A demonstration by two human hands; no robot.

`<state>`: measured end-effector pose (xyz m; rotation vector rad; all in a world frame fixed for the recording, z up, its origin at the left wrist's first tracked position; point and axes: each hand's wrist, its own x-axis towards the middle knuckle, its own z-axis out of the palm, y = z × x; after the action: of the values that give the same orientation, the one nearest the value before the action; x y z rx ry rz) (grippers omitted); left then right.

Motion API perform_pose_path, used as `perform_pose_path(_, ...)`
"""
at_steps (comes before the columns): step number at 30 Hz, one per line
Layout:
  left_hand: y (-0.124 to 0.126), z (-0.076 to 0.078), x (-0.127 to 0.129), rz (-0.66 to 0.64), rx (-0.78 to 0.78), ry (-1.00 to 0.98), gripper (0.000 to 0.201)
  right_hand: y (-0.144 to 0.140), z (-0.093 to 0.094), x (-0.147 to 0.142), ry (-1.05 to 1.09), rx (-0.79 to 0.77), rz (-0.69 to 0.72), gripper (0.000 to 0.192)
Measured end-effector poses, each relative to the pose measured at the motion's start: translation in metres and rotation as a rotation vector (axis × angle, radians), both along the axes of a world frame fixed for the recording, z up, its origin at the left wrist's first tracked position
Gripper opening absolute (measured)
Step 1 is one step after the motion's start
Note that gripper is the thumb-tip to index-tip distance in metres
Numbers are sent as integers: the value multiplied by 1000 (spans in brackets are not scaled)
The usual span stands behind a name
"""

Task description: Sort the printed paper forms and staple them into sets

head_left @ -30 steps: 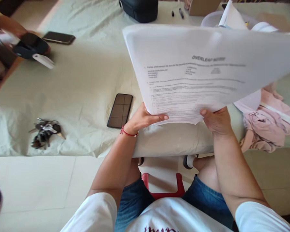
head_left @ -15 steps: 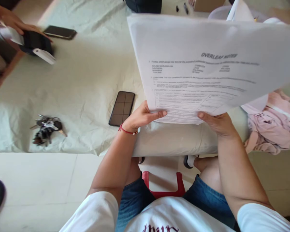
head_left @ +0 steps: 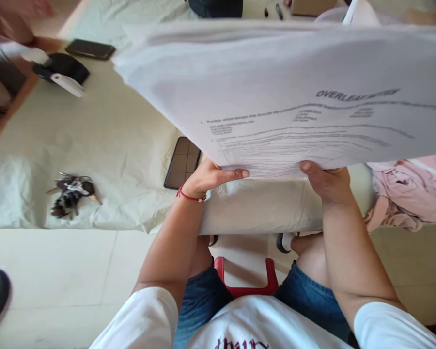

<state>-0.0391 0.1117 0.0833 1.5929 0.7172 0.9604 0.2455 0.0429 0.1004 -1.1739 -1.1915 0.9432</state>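
A stack of printed paper sheets [head_left: 261,72], headed "Overleaf Notes", is held up above the table's front edge. My left hand [head_left: 211,178] grips its lower left edge, thumb on the front and the other fingers hidden behind. At the lower right edge my right hand [head_left: 329,180] pinches the sheets the same way. The far edges of the stack are fanned and blurred. Just left of my left hand a dark smartphone [head_left: 181,164] lies on the table, partly covered by the paper.
On the cloth-covered table [head_left: 123,160] lie a key bunch [head_left: 72,194], another phone [head_left: 90,49], a black-and-white object [head_left: 67,72], and crumpled pink cloth [head_left: 409,194]. A black bag [head_left: 216,7] and a cardboard box [head_left: 312,7] stand behind. Another person's blurred hand [head_left: 14,19] is at upper left.
The paper stack has tilted flatter and its far left corner has swung left, covering part of the near phone. The other person's hand has lifted off the black-and-white object.
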Motion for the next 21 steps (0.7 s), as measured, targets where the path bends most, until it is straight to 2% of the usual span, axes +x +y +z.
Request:
perform_pose_path(4,4,0,-2,0,3,157,63,6,-4,6,-81,-46,80,59)
perform_pose_path(7,7,-2,-1,-38,10,221,63,9,-7,10,-101,-28,101,56)
perform_pose_path(12,11,-5,1,-69,41,211,56,8,-10,11,-123,-11,74,47)
perform_pose_path(21,7,-4,-1,-49,21,177,56,11,-12,11,-96,-24,54,50)
